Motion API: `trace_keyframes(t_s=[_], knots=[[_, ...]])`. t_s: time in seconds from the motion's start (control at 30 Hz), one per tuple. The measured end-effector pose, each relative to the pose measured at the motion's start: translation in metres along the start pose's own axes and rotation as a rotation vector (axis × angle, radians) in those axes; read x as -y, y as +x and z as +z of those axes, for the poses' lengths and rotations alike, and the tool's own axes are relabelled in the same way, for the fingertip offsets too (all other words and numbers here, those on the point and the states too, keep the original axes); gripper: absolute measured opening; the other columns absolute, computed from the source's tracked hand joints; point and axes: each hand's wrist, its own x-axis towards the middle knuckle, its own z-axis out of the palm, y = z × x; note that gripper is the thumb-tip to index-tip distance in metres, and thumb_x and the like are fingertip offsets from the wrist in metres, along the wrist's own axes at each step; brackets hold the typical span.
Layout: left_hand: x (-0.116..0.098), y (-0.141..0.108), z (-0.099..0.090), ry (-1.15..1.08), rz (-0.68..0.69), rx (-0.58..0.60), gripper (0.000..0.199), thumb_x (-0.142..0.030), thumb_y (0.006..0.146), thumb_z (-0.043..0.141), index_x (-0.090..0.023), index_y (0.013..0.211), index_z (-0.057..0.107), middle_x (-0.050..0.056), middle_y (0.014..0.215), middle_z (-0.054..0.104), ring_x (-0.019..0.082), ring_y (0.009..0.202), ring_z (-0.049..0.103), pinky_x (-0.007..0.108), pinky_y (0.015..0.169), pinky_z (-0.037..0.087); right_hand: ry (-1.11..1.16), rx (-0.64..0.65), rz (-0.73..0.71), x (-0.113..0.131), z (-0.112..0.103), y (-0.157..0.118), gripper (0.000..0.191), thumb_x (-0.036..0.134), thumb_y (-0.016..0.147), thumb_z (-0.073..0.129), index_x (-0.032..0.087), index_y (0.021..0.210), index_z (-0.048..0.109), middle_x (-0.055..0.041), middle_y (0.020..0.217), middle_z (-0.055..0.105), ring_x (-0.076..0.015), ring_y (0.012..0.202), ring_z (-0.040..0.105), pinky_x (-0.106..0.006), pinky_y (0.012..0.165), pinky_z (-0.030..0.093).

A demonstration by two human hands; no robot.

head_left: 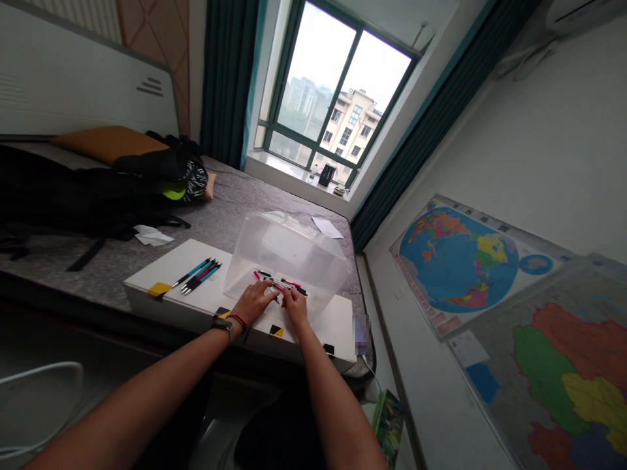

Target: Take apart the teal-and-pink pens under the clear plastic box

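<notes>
We are wearing a black wristwatch (223, 328) with a broad strap on our left wrist, just behind the left hand (252, 303). Right beside it, on the hand's side, we are also wearing a thin red-and-black bracelet (238, 320), touching the watch. Our forearms are showing bare, the right forearm (329, 391) as well, and a dark shape low in view is too dim to tell.

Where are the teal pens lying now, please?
In the head view, the teal-and-black pens lie on the white board, left of the clear plastic box and the left hand.
</notes>
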Motion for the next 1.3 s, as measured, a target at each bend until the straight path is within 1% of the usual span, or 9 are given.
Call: trace_keyframes(t_s=[0.2,0.37,0.53,0.6,0.73,0.83,1.07,1.2,1.3], knots=[[-0.002,0.001,-0.004,-0.043,-0.032,0.107,0.03,-0.026,0.1,0.039,-0.024,0.111,0.067,0.007,0.091,0.058,0.018,0.079,0.056,0.03,0.075,0.046,-0.092,0.172,-0.018,0.012,-0.004,-0.004,0.045,0.054,0.088,0.061,0.021,0.058,0.068,0.0022,0.052,0.06,-0.0142,0.055,0.054,-0.024,0.061,0.039],[-0.002,0.0,-0.003,-0.009,-0.064,0.055,0.036,-0.02,0.097,0.044,-0.029,0.125,0.063,0.009,0.1,0.06,0.021,0.09,0.058,0.031,0.077,0.047,-0.046,0.229,-0.046,0.009,-0.006,-0.003,0.037,0.044,0.088,0.062,0.02,0.061,0.071,0.0008,0.059,0.065,-0.0145,0.058,0.055,-0.025,0.063,0.039],[-0.001,-0.001,-0.001,-0.01,-0.074,-0.047,0.035,-0.016,0.094,0.046,-0.029,0.12,0.066,0.014,0.13,0.056,0.027,0.112,0.058,0.037,0.085,0.048,-0.028,0.168,-0.006,0.0,-0.002,0.0,0.03,0.04,0.088,0.062,0.02,0.067,0.069,0.0019,0.06,0.064,-0.0135,0.058,0.053,-0.024,0.063,0.039],[-0.001,-0.002,-0.001,-0.028,-0.077,-0.043,0.037,-0.015,0.094,0.044,-0.029,0.121,0.065,0.013,0.137,0.054,0.026,0.112,0.06,0.035,0.083,0.05,-0.013,0.145,0.003,-0.002,-0.001,0.001,0.034,0.043,0.09,0.059,0.021,0.066,0.067,0.002,0.06,0.063,-0.0138,0.059,0.054,-0.024,0.064,0.039],[-0.004,-0.002,-0.002,0.005,-0.088,0.067,0.036,-0.02,0.097,0.039,-0.029,0.126,0.059,0.01,0.123,0.062,0.02,0.089,0.067,0.027,0.064,0.048,-0.007,0.115,-0.006,-0.003,-0.001,0.003,0.046,0.048,0.095,0.049,0.022,0.06,0.061,0.0018,0.056,0.059,-0.0148,0.058,0.052,-0.025,0.064,0.041],[-0.007,-0.002,-0.004,0.02,-0.128,0.08,0.033,-0.026,0.1,0.038,-0.026,0.128,0.056,0.01,0.118,0.064,0.018,0.082,0.067,0.025,0.058,0.045,0.024,0.084,0.0,-0.004,-0.001,0.005,0.05,0.052,0.096,0.046,0.022,0.057,0.057,0.0018,0.053,0.055,-0.015,0.055,0.05,-0.025,0.061,0.04],[-0.012,0.001,-0.017,0.03,-0.15,0.171,0.028,-0.022,0.1,0.035,-0.025,0.115,0.059,0.007,0.108,0.065,0.018,0.083,0.066,0.024,0.062,0.046,0.045,0.06,0.054,-0.006,-0.002,0.006,0.058,0.061,0.094,0.042,0.022,0.051,0.048,0.0026,0.047,0.046,-0.0144,0.05,0.044,-0.027,0.057,0.036],[-0.013,0.003,-0.019,0.022,-0.163,0.179,0.029,-0.02,0.098,0.037,-0.025,0.118,0.058,0.008,0.109,0.065,0.019,0.091,0.065,0.025,0.068,0.048,0.004,0.032,0.051,-0.006,-0.001,0.006,0.054,0.059,0.094,0.043,0.022,0.054,0.048,0.0019,0.05,0.049,-0.0151,0.051,0.044,-0.028,0.056,0.035],[-0.014,0.003,-0.017,0.038,-0.17,0.191,0.034,-0.017,0.097,0.036,-0.026,0.123,0.057,0.009,0.115,0.064,0.02,0.09,0.066,0.026,0.066,0.048,-0.019,0.029,0.037,-0.009,0.0,0.007,0.052,0.056,0.094,0.044,0.022,0.056,0.051,0.0011,0.054,0.052,-0.0157,0.054,0.047,-0.028,0.057,0.036]])
